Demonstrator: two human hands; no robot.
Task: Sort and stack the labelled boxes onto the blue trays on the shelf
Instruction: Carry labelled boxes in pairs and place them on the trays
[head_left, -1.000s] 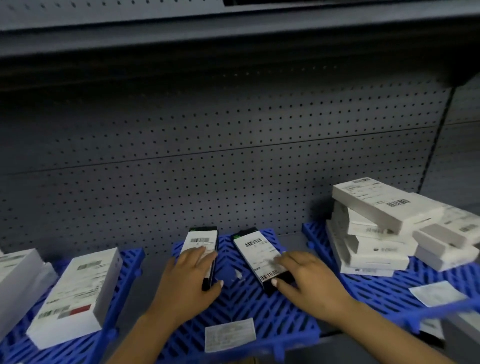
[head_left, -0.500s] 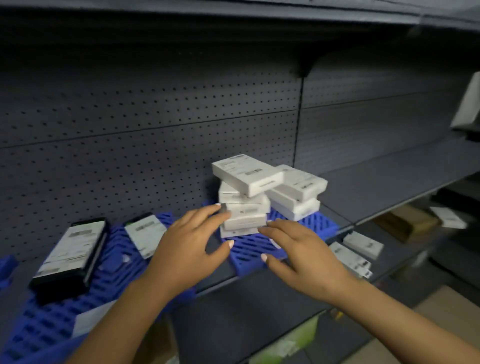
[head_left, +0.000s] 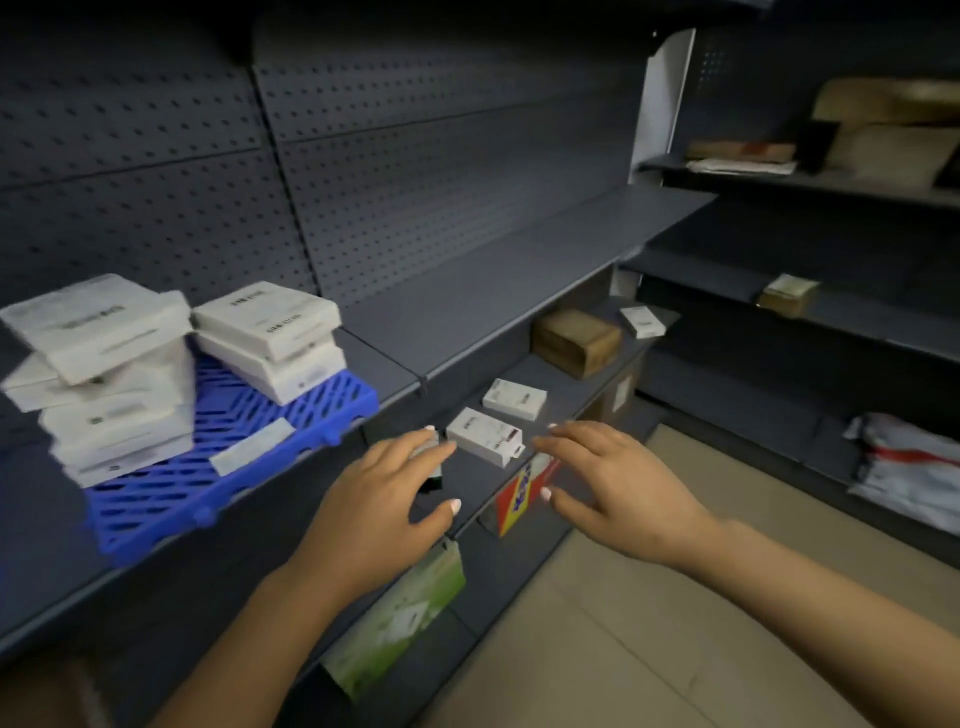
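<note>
A blue tray (head_left: 249, 462) sits on the upper shelf at the left, carrying two stacks of white labelled boxes: a tall, untidy stack (head_left: 104, 374) and a shorter one (head_left: 270, 338). On the lower shelf lie two loose white labelled boxes, one nearer (head_left: 483, 436) and one farther (head_left: 514, 399). My left hand (head_left: 384, 499) and my right hand (head_left: 613, 478) hover over the lower shelf on either side of the nearer box, fingers spread and holding nothing. A dark box (head_left: 432, 475) peeks out behind my left fingertips.
A brown carton (head_left: 576, 340) and a small white box (head_left: 643, 321) stand farther along the lower shelf. A red and yellow package (head_left: 524, 493) and a green one (head_left: 405, 618) sit below. Shelving at the right holds cartons and a plastic bag (head_left: 909, 467).
The view has swung right, away from the tray with the black boxes. Both hands have left those boxes and moved right and down towards the loose boxes on the lower shelf.
</note>
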